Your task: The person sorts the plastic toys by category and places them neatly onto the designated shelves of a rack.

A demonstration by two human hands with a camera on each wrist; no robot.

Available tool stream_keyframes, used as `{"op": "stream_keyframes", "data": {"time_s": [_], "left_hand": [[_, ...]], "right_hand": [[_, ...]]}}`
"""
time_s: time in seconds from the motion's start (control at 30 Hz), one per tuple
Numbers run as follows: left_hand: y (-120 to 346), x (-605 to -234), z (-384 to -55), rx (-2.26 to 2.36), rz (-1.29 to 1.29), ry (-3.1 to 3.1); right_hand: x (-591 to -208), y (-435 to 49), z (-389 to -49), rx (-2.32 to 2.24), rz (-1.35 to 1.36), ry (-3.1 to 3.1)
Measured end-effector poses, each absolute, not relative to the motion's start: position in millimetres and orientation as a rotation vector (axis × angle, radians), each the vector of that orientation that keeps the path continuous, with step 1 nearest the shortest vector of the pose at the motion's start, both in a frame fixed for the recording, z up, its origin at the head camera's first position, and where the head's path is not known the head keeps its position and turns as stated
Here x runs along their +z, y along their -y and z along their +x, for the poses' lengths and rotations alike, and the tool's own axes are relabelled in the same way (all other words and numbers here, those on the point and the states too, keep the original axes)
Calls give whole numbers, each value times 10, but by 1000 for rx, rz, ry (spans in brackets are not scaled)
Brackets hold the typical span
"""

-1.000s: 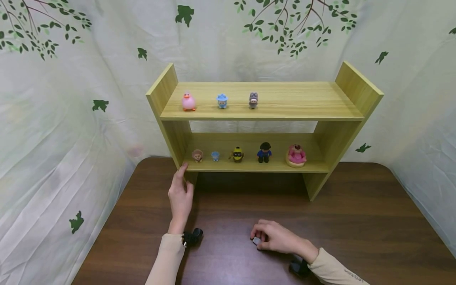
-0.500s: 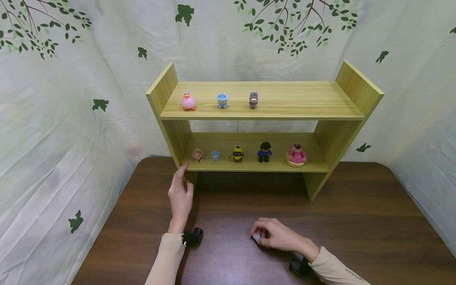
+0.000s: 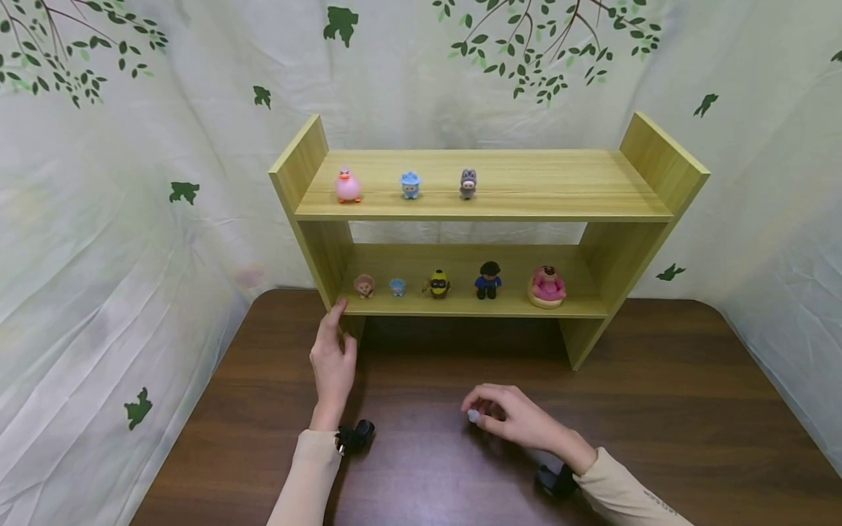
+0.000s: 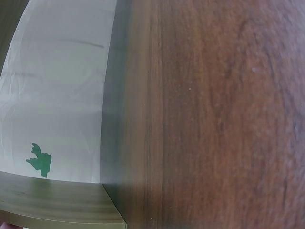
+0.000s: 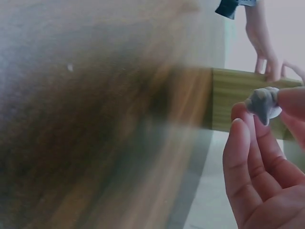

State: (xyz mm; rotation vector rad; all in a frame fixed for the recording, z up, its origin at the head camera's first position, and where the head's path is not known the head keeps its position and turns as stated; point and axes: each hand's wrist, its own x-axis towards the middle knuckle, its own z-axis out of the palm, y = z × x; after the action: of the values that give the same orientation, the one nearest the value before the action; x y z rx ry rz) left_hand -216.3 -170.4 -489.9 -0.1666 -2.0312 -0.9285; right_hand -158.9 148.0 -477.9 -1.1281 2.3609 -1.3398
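My right hand [image 3: 516,418] pinches a small grey and white figurine [image 5: 263,105] between thumb and fingertips, over the table. In the head view only a pale bit of it shows at the fingertips. At the left, my left hand [image 3: 334,369] holds the front edge of the wooden shelf [image 3: 483,183], index finger at the lower board's corner and thumb against the inner side of the panel; its other fingers are mostly hidden. Nearest to that hand stand a brown-and-pink figurine [image 3: 365,286] and a tiny blue figurine [image 3: 397,286].
On the lower board are also a yellow-and-black figurine [image 3: 438,285], a figure in blue [image 3: 488,281] and a pink bear [image 3: 547,286]. The upper board bears a pink duck [image 3: 348,185], a blue-hatted figurine [image 3: 411,185] and a grey-hooded figurine [image 3: 468,184]. The brown table [image 3: 421,482] lies beneath.
My right hand has moved up and slightly toward the shelf, and the grey figurine has come off the table with it. The left hand stays at the shelf's edge.
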Motion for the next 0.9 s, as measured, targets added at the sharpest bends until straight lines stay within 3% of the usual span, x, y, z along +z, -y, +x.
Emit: {"op": "stream_keyframes", "data": {"time_s": [0.6,0.9], "left_hand": [[1694,-4890,-2162,-932,-162,2027],[1699,-4881,-2148,-948,-150,2057]], "right_hand": [[-4630,-1500,-1616,-1525,-1116,-2335],[-4313,-1460,-1509,-1664,-1093,-2219]]}}
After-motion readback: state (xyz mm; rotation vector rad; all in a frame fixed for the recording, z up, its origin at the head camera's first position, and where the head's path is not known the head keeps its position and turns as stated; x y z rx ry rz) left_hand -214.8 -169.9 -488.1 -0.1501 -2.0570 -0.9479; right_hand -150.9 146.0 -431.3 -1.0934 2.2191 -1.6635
